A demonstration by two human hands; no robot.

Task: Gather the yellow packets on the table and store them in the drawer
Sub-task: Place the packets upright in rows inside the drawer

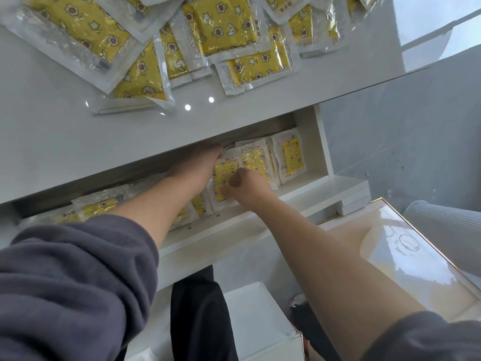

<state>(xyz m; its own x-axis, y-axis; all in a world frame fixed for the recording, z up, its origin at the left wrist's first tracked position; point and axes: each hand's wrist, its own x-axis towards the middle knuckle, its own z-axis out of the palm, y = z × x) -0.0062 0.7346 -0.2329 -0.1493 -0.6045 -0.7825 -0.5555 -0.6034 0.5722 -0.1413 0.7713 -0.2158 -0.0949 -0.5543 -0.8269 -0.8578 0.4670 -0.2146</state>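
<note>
Both hands are reaching into the open white drawer [263, 209]: right hand [240, 187] fingers pinching an upright yellow star-patterned plastic packet [224, 175], left hand [201, 162] fingers hidden, seemingly steadying the row.

The open drawer [307, 194] is narrow under the table [52, 142] edge, which overhangs its back half. Both forearms already fill the middle gap. Upright packets [292, 157] crowd the right end, flat ones [96, 205] the left. A bare strip remains along the right wall.
</note>
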